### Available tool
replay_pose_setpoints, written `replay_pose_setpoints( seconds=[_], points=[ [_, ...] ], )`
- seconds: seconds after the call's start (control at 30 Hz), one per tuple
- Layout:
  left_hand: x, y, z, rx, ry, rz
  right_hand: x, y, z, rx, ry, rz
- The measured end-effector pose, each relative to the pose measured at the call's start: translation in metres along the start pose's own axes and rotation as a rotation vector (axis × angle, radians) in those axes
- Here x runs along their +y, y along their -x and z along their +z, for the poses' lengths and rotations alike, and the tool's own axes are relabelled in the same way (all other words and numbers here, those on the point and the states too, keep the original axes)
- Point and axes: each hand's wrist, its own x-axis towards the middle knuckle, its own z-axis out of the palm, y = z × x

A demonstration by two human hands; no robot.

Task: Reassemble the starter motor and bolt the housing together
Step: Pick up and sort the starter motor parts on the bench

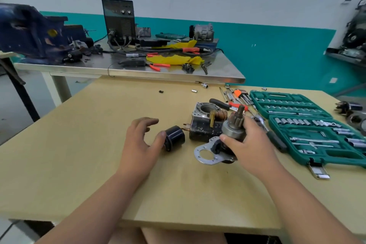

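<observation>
Steel drive assembly: right of centre on the near half of the tan table, pinion teeth pointing up and away. Its lower end meets a silver plate. I cannot tell whether the plate rests on the table or is just lifted.
Right hand: grasping the grey drum of the drive assembly, thumb on the near-left side and fingers round the far side.
Left hand: released and holding nothing, fingers spread and loose. The thumb tip touches the near-left end of the black cap.
Black housing: just beyond the assembly and right of the cap, its aluminium flange and round bore facing up and away. Copper studs poke left toward the cap.
Brass fork and coil: on the housing's right end, beside the pinion.
Handling, my judgement: dense, rigid metal, heavy for 1 hand. It probably has an oily film, so it may be slippery.
Where I would hold: the smooth drum, not the teeth or the thin plate edge. I would bring the free hand under the plate so 2 hands share the weight.
Risk: the plate could swing and knock the coil.
Tools: green socket case open at right, with a ratchet just beyond my right hand.
</observation>
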Motion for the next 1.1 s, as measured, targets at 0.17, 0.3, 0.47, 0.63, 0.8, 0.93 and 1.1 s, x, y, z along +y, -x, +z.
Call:
replay_pose_setpoints(
  seconds=[0.17, 0.3, 0.47, 0.63, 0.8, 0.93, 1.1],
  points=[
    [0.047, -0.013, 0.015, -0.231, 0.254, -0.037, -0.023, -0.028, 0.002, -0.207, -0.468, 0.0],
    [0.066, -0.051, 0.015, -0.797, 0.776, -0.292, -0.058, -0.055, 0.024, -0.342, -0.338, -0.199],
    [0.046, -0.072, 0.018, -0.729, 0.844, -0.429, -0.037, -0.105, 0.016, -0.311, -0.298, 0.041],
    [0.005, -0.088, 0.017, -0.265, 1.01, -0.502, -0.015, -0.161, 0.026, -0.585, 0.609, 0.192],
    [-0.035, -0.104, 0.005, -0.066, 1.012, -0.511, -0.026, -0.188, 0.063, -0.933, 0.908, 0.267],
    [-0.046, -0.106, 0.007, -0.029, 0.95, -0.555, -0.023, -0.21, 0.06, -0.656, 0.86, 0.073],
    [-0.052, -0.105, 0.01, -0.029, 0.918, -0.611, -0.038, -0.226, 0.065, -0.793, 0.687, 0.169]
  ],
)
